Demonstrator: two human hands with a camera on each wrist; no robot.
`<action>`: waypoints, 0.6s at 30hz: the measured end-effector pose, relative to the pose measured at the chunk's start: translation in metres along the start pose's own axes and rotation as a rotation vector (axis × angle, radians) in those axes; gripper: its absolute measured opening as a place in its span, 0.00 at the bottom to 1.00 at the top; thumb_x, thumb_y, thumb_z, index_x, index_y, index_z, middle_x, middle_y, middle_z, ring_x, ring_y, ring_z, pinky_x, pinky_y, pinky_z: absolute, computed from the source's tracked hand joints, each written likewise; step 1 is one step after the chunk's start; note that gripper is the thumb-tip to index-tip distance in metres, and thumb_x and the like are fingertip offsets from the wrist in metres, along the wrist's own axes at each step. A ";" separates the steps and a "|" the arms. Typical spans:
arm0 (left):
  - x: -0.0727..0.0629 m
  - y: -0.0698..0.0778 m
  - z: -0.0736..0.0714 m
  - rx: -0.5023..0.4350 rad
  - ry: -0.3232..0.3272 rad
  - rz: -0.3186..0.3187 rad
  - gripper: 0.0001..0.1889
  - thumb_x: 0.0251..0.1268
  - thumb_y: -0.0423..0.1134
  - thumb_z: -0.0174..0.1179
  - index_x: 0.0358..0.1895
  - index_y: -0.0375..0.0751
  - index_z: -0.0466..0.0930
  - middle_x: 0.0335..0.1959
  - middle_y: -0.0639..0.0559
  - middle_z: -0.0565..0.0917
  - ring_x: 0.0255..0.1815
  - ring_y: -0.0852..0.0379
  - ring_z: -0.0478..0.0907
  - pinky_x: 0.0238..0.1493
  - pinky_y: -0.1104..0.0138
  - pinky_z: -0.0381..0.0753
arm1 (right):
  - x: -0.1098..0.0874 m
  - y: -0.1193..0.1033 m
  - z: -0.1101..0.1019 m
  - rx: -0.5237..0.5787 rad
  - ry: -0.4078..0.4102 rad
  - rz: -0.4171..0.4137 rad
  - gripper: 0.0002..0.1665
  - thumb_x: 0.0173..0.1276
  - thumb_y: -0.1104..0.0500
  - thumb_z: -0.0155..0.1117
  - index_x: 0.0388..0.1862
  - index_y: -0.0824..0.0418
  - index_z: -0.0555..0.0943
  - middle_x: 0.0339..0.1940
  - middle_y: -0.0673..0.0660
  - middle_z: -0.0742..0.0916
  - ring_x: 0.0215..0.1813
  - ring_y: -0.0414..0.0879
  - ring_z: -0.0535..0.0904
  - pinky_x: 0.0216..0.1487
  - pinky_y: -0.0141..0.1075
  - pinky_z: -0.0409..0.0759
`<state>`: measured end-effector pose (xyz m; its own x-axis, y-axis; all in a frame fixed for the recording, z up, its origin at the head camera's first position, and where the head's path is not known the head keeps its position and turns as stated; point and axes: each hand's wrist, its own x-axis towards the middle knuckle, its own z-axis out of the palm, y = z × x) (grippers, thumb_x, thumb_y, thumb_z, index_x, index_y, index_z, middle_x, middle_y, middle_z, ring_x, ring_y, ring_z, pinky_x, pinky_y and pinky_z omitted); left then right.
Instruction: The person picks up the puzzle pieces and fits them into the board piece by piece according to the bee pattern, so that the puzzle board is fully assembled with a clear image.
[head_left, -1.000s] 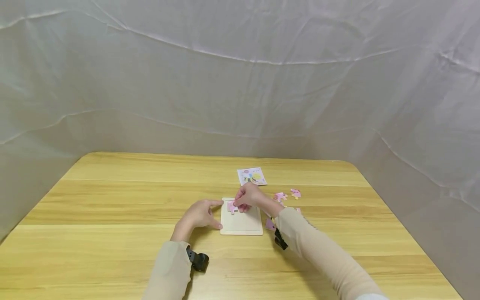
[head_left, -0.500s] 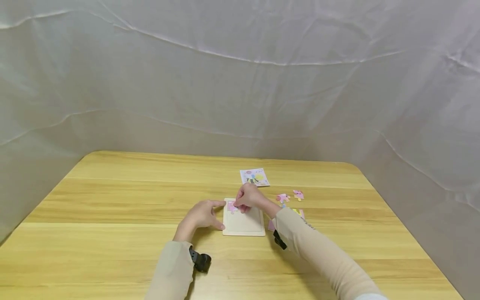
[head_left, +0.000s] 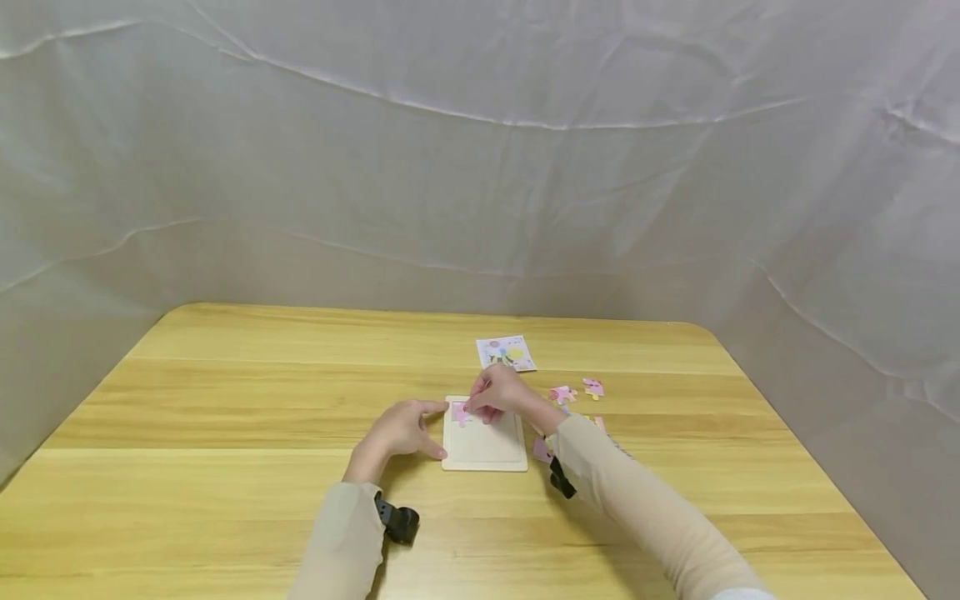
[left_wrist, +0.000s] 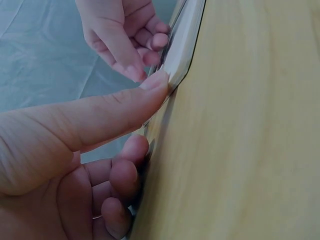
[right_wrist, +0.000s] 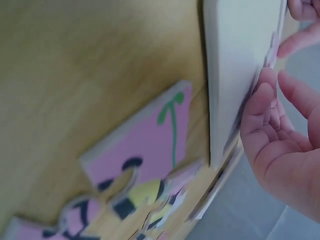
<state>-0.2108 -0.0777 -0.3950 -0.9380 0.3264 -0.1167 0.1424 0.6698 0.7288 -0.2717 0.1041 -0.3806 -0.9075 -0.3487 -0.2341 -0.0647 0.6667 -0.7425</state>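
Observation:
A pale, square puzzle tray [head_left: 487, 461] lies on the table between the two hands. In its upper left corner is a pink puzzle piece [head_left: 459, 414]. My right hand [head_left: 498, 393] reaches over the tray and pinches the piece's right edge with thumb and fingertips; in the right wrist view the grip is partly hidden. Along the tray's left side rests my left hand [head_left: 397, 429], index finger at the upper corner and thumb at the lower one. The left wrist view has that thumb [left_wrist: 115, 112] straight against the tray's edge, the other fingers loosely bent.
Several loose puzzle pieces [head_left: 562, 394] lie right of the tray, partly under the right forearm. One pink piece with a green stem [right_wrist: 145, 137] is close in the right wrist view. A printed picture card [head_left: 506, 348] lies behind the tray on the wooden table [head_left: 262, 417].
The pink piece has shifted slightly toward the tray's upper left corner, with the right fingertips still at its edge. The left hand keeps its place on the tray.

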 end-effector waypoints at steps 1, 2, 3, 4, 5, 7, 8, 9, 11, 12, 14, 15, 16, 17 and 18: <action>0.000 0.000 0.000 -0.002 0.000 -0.003 0.36 0.36 0.34 0.73 0.57 0.40 0.72 0.13 0.53 0.69 0.14 0.61 0.62 0.19 0.70 0.62 | -0.001 0.001 -0.002 0.011 0.007 -0.009 0.05 0.53 0.66 0.66 0.24 0.67 0.79 0.16 0.57 0.81 0.14 0.43 0.76 0.20 0.33 0.76; -0.001 -0.001 -0.001 -0.005 0.001 -0.008 0.36 0.36 0.34 0.73 0.57 0.40 0.72 0.13 0.53 0.69 0.14 0.60 0.62 0.19 0.70 0.63 | -0.001 0.001 -0.005 0.016 0.016 -0.018 0.05 0.53 0.66 0.66 0.25 0.67 0.79 0.17 0.57 0.81 0.15 0.43 0.76 0.20 0.34 0.77; -0.001 -0.001 -0.001 -0.009 0.003 -0.013 0.36 0.36 0.34 0.72 0.57 0.40 0.72 0.13 0.53 0.69 0.14 0.60 0.62 0.19 0.70 0.63 | -0.002 0.002 -0.007 0.019 0.029 -0.027 0.05 0.54 0.66 0.66 0.26 0.67 0.79 0.17 0.57 0.81 0.15 0.44 0.76 0.20 0.34 0.77; -0.001 -0.001 -0.001 -0.015 0.005 -0.020 0.36 0.36 0.34 0.72 0.57 0.40 0.72 0.13 0.53 0.69 0.14 0.60 0.62 0.19 0.69 0.63 | -0.003 0.004 -0.010 0.019 0.042 -0.036 0.04 0.54 0.66 0.65 0.27 0.67 0.79 0.17 0.58 0.81 0.16 0.44 0.76 0.21 0.34 0.76; -0.002 -0.002 -0.002 -0.018 0.008 -0.023 0.36 0.36 0.34 0.72 0.57 0.40 0.72 0.13 0.53 0.69 0.14 0.60 0.62 0.19 0.69 0.63 | -0.003 0.005 -0.013 0.022 0.055 -0.039 0.04 0.54 0.65 0.65 0.27 0.66 0.80 0.17 0.58 0.81 0.16 0.45 0.76 0.21 0.34 0.76; -0.002 -0.002 -0.002 -0.021 0.012 -0.030 0.36 0.35 0.33 0.73 0.57 0.40 0.72 0.13 0.52 0.69 0.14 0.60 0.62 0.19 0.69 0.63 | -0.004 0.008 -0.018 0.029 0.076 -0.039 0.04 0.55 0.65 0.65 0.27 0.66 0.80 0.18 0.58 0.81 0.17 0.46 0.76 0.22 0.35 0.77; -0.002 -0.003 -0.002 -0.022 0.014 -0.033 0.36 0.35 0.33 0.73 0.57 0.40 0.72 0.13 0.52 0.69 0.14 0.60 0.62 0.20 0.69 0.63 | -0.005 0.010 -0.021 0.033 0.085 -0.035 0.04 0.55 0.65 0.65 0.28 0.66 0.80 0.18 0.59 0.81 0.18 0.46 0.76 0.22 0.35 0.76; -0.002 -0.003 -0.002 -0.021 0.015 -0.034 0.36 0.35 0.33 0.73 0.58 0.40 0.72 0.13 0.52 0.69 0.14 0.60 0.62 0.20 0.69 0.63 | -0.005 0.011 -0.023 0.040 0.092 -0.031 0.04 0.55 0.65 0.65 0.28 0.66 0.80 0.18 0.59 0.81 0.18 0.46 0.76 0.23 0.36 0.76; -0.002 -0.004 -0.002 -0.019 0.016 -0.033 0.36 0.35 0.33 0.73 0.58 0.41 0.72 0.14 0.52 0.69 0.15 0.60 0.62 0.20 0.69 0.63 | -0.007 0.015 -0.029 0.058 0.101 -0.015 0.04 0.55 0.65 0.65 0.28 0.66 0.80 0.19 0.59 0.81 0.19 0.48 0.76 0.24 0.37 0.77; -0.002 -0.004 -0.003 -0.016 0.016 -0.033 0.36 0.35 0.33 0.73 0.58 0.41 0.72 0.14 0.52 0.69 0.15 0.60 0.62 0.20 0.69 0.63 | -0.008 0.016 -0.031 0.068 0.102 -0.009 0.04 0.55 0.65 0.65 0.28 0.66 0.80 0.19 0.60 0.81 0.20 0.48 0.76 0.25 0.37 0.77; -0.002 -0.004 -0.003 -0.013 0.016 -0.033 0.37 0.35 0.33 0.73 0.58 0.41 0.72 0.14 0.52 0.70 0.15 0.60 0.62 0.20 0.69 0.63 | -0.011 0.020 -0.036 0.078 0.105 -0.002 0.05 0.56 0.65 0.64 0.29 0.67 0.80 0.20 0.60 0.81 0.22 0.49 0.77 0.26 0.38 0.77; -0.002 -0.004 -0.003 -0.011 0.016 -0.033 0.37 0.35 0.33 0.73 0.58 0.41 0.72 0.14 0.52 0.70 0.15 0.60 0.62 0.20 0.69 0.63 | -0.012 0.021 -0.039 0.084 0.106 -0.006 0.05 0.56 0.65 0.64 0.29 0.67 0.80 0.20 0.60 0.81 0.22 0.50 0.77 0.26 0.38 0.77; -0.002 -0.004 -0.003 -0.010 0.015 -0.033 0.37 0.35 0.33 0.73 0.58 0.41 0.72 0.14 0.52 0.70 0.15 0.60 0.62 0.20 0.69 0.63 | -0.013 0.023 -0.041 0.092 0.107 -0.006 0.05 0.57 0.65 0.64 0.30 0.67 0.80 0.21 0.60 0.81 0.23 0.50 0.77 0.26 0.38 0.77; -0.002 -0.004 -0.003 -0.009 0.015 -0.036 0.37 0.35 0.33 0.73 0.58 0.41 0.72 0.14 0.52 0.70 0.15 0.60 0.62 0.20 0.69 0.63 | -0.014 0.025 -0.043 0.101 0.109 -0.008 0.05 0.57 0.65 0.64 0.30 0.68 0.80 0.21 0.60 0.81 0.23 0.50 0.77 0.26 0.38 0.77; -0.002 -0.004 -0.004 -0.009 0.014 -0.036 0.37 0.35 0.33 0.73 0.58 0.41 0.71 0.14 0.52 0.70 0.15 0.60 0.62 0.20 0.69 0.63 | -0.015 0.027 -0.046 0.109 0.111 -0.006 0.05 0.57 0.65 0.64 0.30 0.67 0.80 0.22 0.60 0.81 0.23 0.49 0.77 0.26 0.38 0.77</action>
<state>-0.2105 -0.0833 -0.3950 -0.9468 0.2925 -0.1340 0.1053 0.6752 0.7301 -0.2786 0.1572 -0.3682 -0.9480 -0.2736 -0.1627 -0.0305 0.5868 -0.8092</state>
